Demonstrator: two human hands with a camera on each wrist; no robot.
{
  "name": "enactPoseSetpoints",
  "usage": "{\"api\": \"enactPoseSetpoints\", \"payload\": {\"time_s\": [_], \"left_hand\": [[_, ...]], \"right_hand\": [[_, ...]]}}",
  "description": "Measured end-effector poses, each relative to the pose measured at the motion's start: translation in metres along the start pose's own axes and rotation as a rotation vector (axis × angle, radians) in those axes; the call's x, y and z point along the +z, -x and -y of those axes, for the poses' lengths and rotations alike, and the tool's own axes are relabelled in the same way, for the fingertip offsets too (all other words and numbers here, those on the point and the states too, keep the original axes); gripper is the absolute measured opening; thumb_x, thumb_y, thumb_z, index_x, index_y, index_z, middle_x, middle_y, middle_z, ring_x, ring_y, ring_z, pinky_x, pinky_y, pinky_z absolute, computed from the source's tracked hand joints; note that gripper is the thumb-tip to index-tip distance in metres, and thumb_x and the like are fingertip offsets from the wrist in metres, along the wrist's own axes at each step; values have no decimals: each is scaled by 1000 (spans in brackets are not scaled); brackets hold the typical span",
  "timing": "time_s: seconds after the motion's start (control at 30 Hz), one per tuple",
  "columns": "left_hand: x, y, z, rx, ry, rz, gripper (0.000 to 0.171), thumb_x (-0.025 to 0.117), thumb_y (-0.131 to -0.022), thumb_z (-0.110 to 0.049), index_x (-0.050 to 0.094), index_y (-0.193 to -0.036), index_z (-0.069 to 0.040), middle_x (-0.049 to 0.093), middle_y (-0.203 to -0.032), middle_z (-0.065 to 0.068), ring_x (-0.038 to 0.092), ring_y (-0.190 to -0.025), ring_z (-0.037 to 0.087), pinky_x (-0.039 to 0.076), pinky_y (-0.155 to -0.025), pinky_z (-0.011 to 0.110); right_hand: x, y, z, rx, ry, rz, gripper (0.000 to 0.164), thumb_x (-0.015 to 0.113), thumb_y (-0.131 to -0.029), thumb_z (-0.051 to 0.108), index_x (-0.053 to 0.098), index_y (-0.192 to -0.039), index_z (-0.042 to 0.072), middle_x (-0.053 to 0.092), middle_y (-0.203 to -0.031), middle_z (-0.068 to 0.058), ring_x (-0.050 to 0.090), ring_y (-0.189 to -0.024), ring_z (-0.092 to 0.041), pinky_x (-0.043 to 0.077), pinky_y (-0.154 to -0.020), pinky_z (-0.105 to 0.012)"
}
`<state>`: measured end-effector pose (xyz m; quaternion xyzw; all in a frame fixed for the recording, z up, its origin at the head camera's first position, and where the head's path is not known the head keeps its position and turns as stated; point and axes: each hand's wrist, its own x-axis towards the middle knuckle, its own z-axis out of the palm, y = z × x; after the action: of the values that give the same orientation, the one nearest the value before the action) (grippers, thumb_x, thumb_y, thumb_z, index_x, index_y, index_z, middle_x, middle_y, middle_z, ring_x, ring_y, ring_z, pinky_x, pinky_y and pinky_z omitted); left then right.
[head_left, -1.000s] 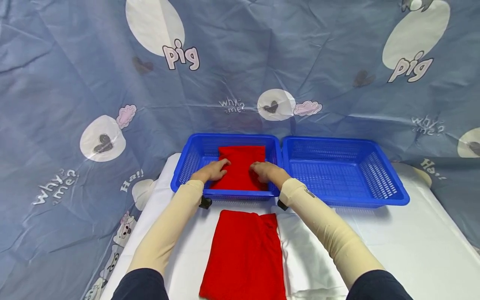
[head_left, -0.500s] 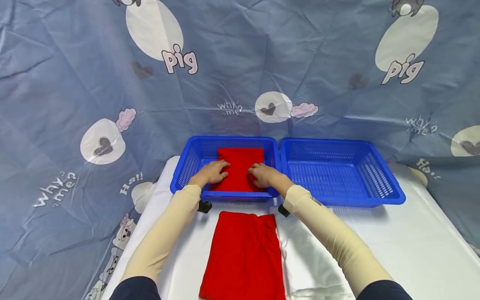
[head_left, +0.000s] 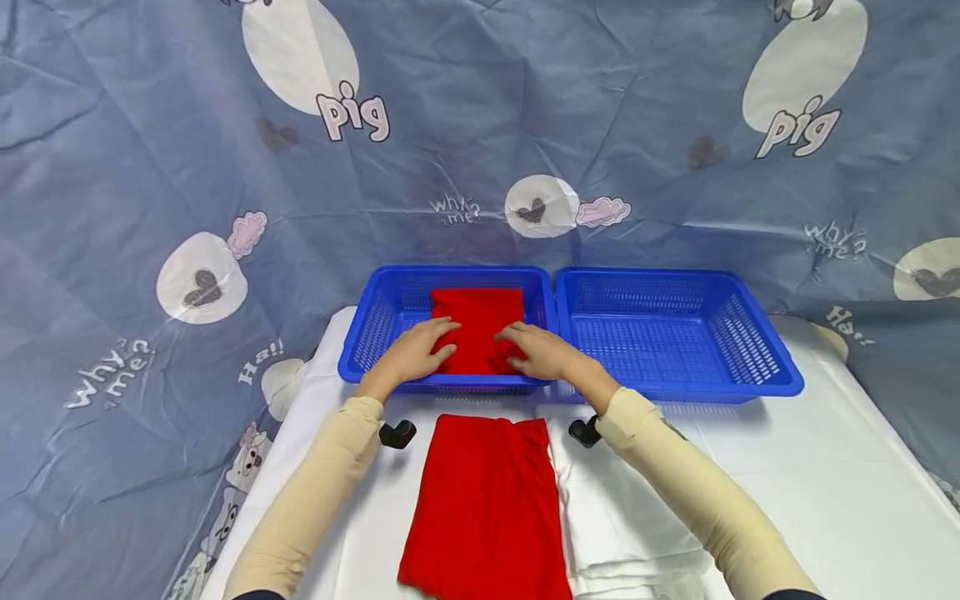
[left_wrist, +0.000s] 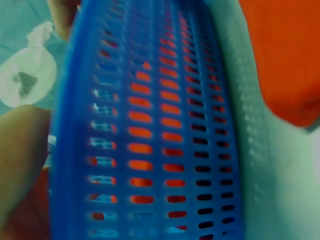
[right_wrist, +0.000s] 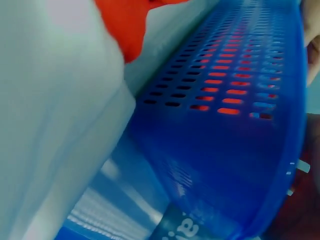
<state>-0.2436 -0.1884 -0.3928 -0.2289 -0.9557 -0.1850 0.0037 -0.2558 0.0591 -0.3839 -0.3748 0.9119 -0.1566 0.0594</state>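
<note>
One white table (head_left: pixel 840 483) carries a left basket (head_left: pixel 461 271) at its far left corner, a right basket (head_left: pixel 637 342) just beside it and, nearer the person, a white cloth (head_left: pixel 618 508) and front red cloth (head_left: pixel 487 508). A second red cloth (head_left: pixel 480 317) lies inside the left basket, left hand (head_left: pixel 412 352) and right hand (head_left: pixel 549 352) over its side edges, fingers and thumbs apart; contact cannot be told.

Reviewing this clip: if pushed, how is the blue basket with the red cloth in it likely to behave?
The blue basket would probably hold its shape, since its front rim runs straight and its walls stand unsagging. It may be light for its size: the sides are full of slots. Low and broad, it should slide rather than tip.
</note>
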Motion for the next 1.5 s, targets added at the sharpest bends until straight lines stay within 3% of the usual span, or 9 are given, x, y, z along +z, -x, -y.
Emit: {"api": "enactPoseSetpoints", "payload": {"time_s": [0.43, 0.87, 1.1, 1.3, 1.5], "left_hand": [[-5, 48, -32, 11, -92, -93, 59, 53, -82, -50, 42, -132, -21, 36, -140, 6, 32, -130, 25, 20, -102, 57], [7, 88, -40, 73, -131, -140, 64, 60, -76, -51, 42, -132, -24, 38, -139, 4, 32, -129, 25, 20, -101, 59], [12, 104, -45, 79, -140, -172, 67, 62, -74, -52, 43, -132, -24, 33, -142, 3, 28, -132, 26, 16, -104, 57], [19, 120, -52, 88, -157, -176, 70, 61, -75, -50, 36, -136, -25, 21, -147, 0, 20, -135, 25, 21, -103, 57], [21, 132, -57, 99, -125, -180, 71, 63, -74, -48, 35, -136, -25, 24, -147, 3, 19, -136, 25, 25, -101, 56]], "right_hand": [[-10, 40, 18, -24, -36, -76, 47, 53, -86, 42, 46, -128, 21, 41, -135, -2, 39, -125, -21, 34, -98, -49], [-10, 80, 32, -108, 1, -114, 50, 56, -83, 42, 47, -127, 21, 44, -133, -2, 42, -123, -20, 35, -97, -47], [-1, 93, 34, -84, -60, -103, 52, 57, -83, 41, 45, -129, 20, 42, -133, -1, 40, -123, -18, 32, -98, -49], [8, 105, 35, -121, -53, -153, 50, 56, -84, 38, 45, -129, 19, 40, -136, -3, 39, -124, -22, 34, -97, -49], [10, 114, 42, -150, -45, -185, 48, 57, -85, 36, 44, -129, 22, 39, -136, -3, 37, -125, -20, 33, -99, -49]]}}
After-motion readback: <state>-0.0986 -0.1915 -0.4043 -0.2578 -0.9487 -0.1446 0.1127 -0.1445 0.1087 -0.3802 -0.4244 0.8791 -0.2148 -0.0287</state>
